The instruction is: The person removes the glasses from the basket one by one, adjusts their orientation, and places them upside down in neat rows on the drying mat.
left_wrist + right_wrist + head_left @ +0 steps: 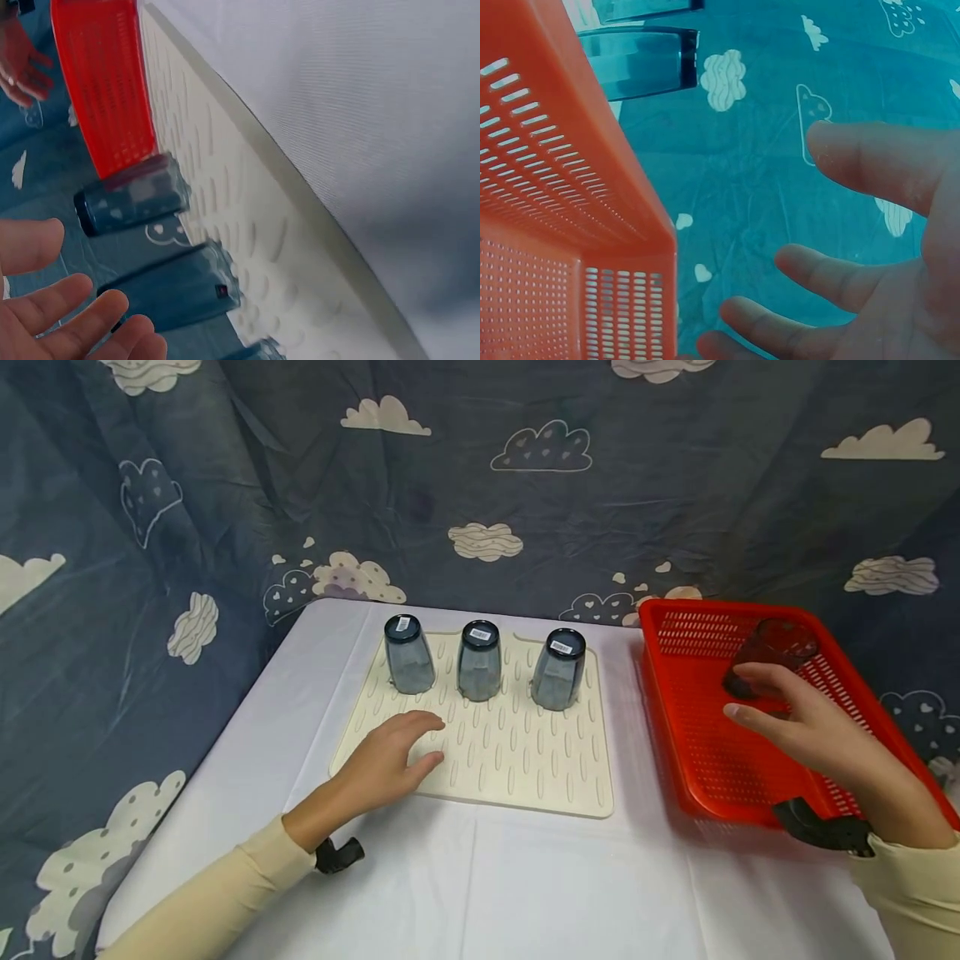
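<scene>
Three dark tinted glasses stand upside down in a row on a cream ridged mat (517,777): a left glass (410,662), a middle glass (479,668) and a right glass (558,678). Over the mat's front left part, my left hand (386,758) hovers with relaxed fingers and holds nothing. Another dark glass (776,643) lies tilted inside the red basket (667,727). Above that basket is my right hand (810,727), its thumb and fingers spread apart, overlapping the glass's lower end in the head view. In the right wrist view the fingers (877,150) have nothing between them.
A white cloth (570,877) covers the table. The slotted basket wall (555,142) rises at the right, beside the mat. Dark blue fabric (435,485) with cloud prints hangs behind and to the left. Black straps with camera mounts sit at both wrists.
</scene>
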`<state>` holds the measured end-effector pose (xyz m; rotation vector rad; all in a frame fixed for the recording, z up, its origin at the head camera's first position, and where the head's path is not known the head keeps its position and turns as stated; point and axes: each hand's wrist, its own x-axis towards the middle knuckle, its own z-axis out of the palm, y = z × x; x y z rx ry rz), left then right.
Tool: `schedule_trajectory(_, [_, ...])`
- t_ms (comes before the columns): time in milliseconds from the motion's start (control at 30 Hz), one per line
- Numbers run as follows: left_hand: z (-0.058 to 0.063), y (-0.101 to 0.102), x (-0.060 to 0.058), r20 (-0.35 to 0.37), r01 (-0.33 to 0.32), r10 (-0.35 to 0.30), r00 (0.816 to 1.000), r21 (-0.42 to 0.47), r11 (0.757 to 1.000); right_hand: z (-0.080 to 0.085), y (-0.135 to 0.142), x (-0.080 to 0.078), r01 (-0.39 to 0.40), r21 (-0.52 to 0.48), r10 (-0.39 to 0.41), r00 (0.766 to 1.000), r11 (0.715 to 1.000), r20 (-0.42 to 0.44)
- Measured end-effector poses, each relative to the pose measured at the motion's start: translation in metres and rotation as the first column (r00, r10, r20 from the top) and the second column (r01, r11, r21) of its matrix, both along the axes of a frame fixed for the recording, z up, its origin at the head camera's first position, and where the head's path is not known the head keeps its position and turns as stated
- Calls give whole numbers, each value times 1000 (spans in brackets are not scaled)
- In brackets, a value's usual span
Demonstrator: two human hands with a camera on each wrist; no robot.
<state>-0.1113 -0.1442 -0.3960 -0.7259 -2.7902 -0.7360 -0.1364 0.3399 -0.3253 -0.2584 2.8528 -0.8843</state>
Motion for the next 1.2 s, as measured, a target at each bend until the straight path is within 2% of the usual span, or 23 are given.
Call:
schedule_trajectory(433, [-7, -13, -1, 2, -48, 48, 999, 54, 997, 3, 2, -4, 6, 6, -6, 1000, 1000, 15])
schedule_trajectory(700, [-17, -20, -6, 137, -85, 59, 989, 187, 979, 5, 15, -16, 34, 53, -38, 995, 998, 88])
schedule_trajectory(867, [-20, -27, -8, 168, -115, 78, 983, 224, 968, 3, 30, -29, 81, 106, -90, 992, 991, 88])
schedule_trajectory(933, [-19, -30, -9, 175, -124, 83, 981, 237, 963, 1, 36, -36, 116, 128, -125, 990, 985, 61])
schedule_trajectory(1033, [-19, -33, -10, 189, -143, 95, 977, 258, 955, -3, 43, -47, 191, 149, -187, 981, 970, -43])
schedule_trajectory(1200, [-21, -37, -12, 206, -175, 121, 971, 270, 947, -14, 54, -66, 310, 98, -281, 931, 946, -233])
